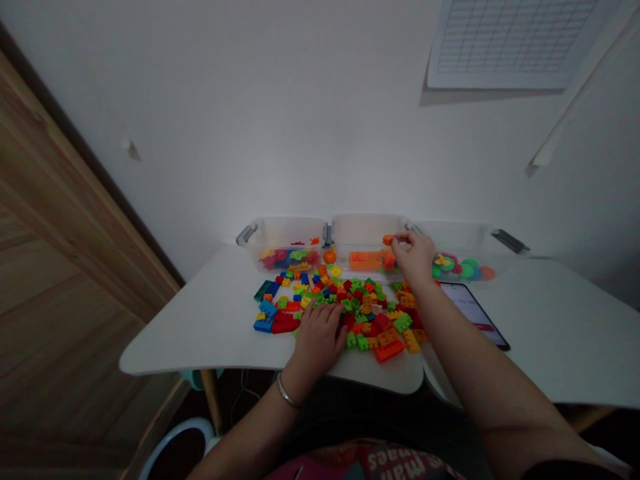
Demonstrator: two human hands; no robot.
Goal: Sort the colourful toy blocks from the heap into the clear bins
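Note:
A heap of coloured toy bricks (350, 307) lies spread on a white table (200, 327). My left hand (320, 333) rests flat on the near left part of the heap, fingers stretched out over the bricks. My right hand (415, 257) reaches to the back and pinches a small orange brick (388, 239) above the middle clear bin (367, 230), which holds orange bricks (367, 260). The left clear bin (285, 237) holds mixed bricks. The right clear bin (465, 233) holds round green and pink pieces (463, 269).
A phone (475, 313) with a lit screen lies to the right of the heap, beside my right forearm. A second white table (565, 333) adjoins on the right. A wooden door stands at the left, a white wall behind the bins. A stool rim shows below the table.

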